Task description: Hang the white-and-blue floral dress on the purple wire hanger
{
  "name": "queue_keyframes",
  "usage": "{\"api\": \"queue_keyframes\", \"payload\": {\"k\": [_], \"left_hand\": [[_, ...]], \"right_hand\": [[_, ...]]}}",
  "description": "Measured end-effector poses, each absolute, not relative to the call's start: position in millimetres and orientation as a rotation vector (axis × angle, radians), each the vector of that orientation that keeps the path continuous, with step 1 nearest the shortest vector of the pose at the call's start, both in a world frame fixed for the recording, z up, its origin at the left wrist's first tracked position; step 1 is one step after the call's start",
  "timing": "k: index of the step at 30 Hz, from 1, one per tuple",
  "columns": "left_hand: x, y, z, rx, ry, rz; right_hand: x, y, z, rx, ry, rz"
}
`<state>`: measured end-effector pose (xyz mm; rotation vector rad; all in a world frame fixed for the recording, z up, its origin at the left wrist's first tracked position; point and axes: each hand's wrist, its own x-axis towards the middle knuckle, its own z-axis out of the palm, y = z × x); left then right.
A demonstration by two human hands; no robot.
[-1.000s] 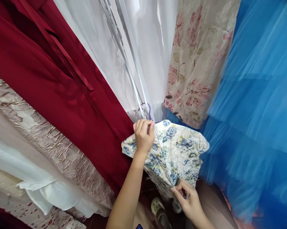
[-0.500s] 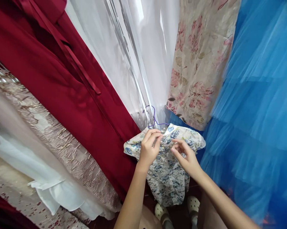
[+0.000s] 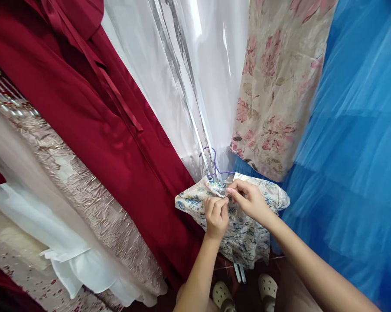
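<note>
A short-sleeved white dress with blue and yellow flowers hangs on a purple hanger, below the middle of the view. The hanger's hook is at the thin silver metal bars. My left hand is closed, its fingertips pinching the cloth just under the neckline. Close beside it, my right hand is also closed, thumb and forefinger pinched at the neck opening. The two sets of fingertips almost meet. Any small fastening between them is hidden.
Long dark red fabric hangs on the left, beside a pale pink textured gown. White cloth hangs behind the bars. Rightward are a pink-flowered dress and a blue tulle skirt. Pale clogs stand on dark floor tiles.
My right hand has moved left and pinched the dress's neckline, where before its fingers were apart. My left hand has shifted slightly down and right along the neckline. The dress's hem sits higher.
</note>
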<state>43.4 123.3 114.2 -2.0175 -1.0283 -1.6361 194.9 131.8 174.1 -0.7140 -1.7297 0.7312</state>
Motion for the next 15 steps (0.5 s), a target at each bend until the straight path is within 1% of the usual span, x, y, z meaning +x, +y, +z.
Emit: {"api": "queue_keyframes", "payload": {"k": [4, 7, 10, 12, 13, 15], "left_hand": [[45, 122, 80, -2.130, -1.164, -1.528], [44, 101, 29, -2.298, -1.279, -1.362], [41, 72, -19, -2.398, -1.448, -1.303], [37, 63, -27, -2.351, -1.579, -1.366], [35, 64, -21, -2.284, -1.620, -1.428], [30, 77, 6, -2.088, -1.649, -1.571]], "right_hand": [[195, 140, 177, -0.696, -1.586, 0.776], [201, 147, 184, -0.665, -1.468, 0.801], [209, 149, 183, -0.667, -1.463, 0.834], [213, 148, 179, -0.674, -1.474, 0.857], [215, 147, 176, -0.675, -1.475, 0.868], [219, 144, 172, -0.674, -1.470, 0.885]]}}
